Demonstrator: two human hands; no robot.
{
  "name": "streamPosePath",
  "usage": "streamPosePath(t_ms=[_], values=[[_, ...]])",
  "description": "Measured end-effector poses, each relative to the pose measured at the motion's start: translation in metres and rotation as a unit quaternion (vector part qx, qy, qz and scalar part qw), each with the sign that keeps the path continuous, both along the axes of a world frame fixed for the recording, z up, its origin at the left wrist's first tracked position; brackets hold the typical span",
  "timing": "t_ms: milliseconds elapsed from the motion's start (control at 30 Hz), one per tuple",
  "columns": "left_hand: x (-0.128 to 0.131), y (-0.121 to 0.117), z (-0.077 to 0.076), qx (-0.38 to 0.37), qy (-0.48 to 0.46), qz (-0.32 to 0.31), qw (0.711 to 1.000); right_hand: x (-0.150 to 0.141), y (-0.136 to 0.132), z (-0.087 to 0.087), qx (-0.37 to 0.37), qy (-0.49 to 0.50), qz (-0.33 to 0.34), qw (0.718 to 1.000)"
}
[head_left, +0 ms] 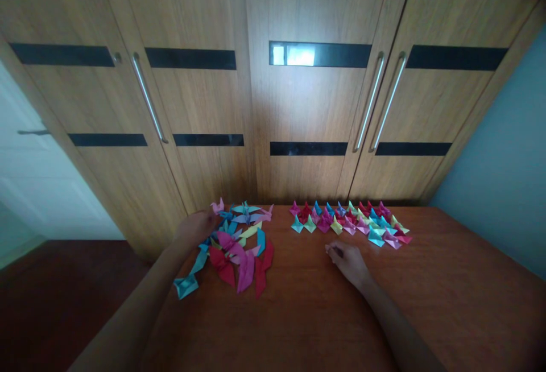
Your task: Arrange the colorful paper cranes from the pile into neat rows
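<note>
"Since you're standing closer to the table (pixel 307 315), what's lying on it?"

"Folded paper, in two lots. On the table's left half there's a loose pile (pixel 246 272): crisply creased strips and pointed wings in red, magenta, blue and pale yellow, overlapping every which way. One teal piece (pixel 186 287) sits out at the table's left edge."

"And the other lot?"

"Packed rows (pixel 325 221) of small folded pieces, along the table's far side, right of its middle. Sharp little peaks poke up all over, like tents."

"What about the hands?"

"The left hand (pixel 198 228) is at the table's far left, its fingers bunched narrow by a pink folded piece (pixel 218 206) with thin points. Whether they pinch it or only touch it, I can't tell."

"The right one?"

"That right hand (pixel 347 261) is around the table's middle, fingers curled, thumb and forefinger close together. I can't make out whether anything sits between them."

"Nice surface."

"Smooth reddish-brown wood, faintly grained. Behind the table stands a wardrobe (pixel 298 99) in paler, streaky wood, with glossy black strips (pixel 341 55) and slim metal handles (pixel 369 103)."
</note>
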State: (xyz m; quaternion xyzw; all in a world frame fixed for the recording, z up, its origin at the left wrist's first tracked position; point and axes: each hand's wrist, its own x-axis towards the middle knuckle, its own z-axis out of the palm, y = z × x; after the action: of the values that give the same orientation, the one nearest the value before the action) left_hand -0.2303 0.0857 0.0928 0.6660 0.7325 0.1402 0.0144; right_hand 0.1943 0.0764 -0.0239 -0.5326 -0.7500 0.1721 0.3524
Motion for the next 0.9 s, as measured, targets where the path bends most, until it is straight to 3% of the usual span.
streamPosePath(t_ms=[200, 467, 900], values=[[0.0, 0.011, -0.008, -0.057, 0.1, -0.036, 0.993, 0.0, 0.001, -0.003, -0.001, 0.005, 0.007, 1.0], [-0.006, 0.017, -0.022, -0.103, 0.139, -0.052, 0.984, 0.0, 0.002, -0.004, -0.004, 0.003, 0.002, 1.0], [0.009, 0.006, -0.031, -0.066, 0.156, -0.081, 0.982, 0.001, 0.003, -0.004, -0.018, 0.005, -0.001, 1.0]])
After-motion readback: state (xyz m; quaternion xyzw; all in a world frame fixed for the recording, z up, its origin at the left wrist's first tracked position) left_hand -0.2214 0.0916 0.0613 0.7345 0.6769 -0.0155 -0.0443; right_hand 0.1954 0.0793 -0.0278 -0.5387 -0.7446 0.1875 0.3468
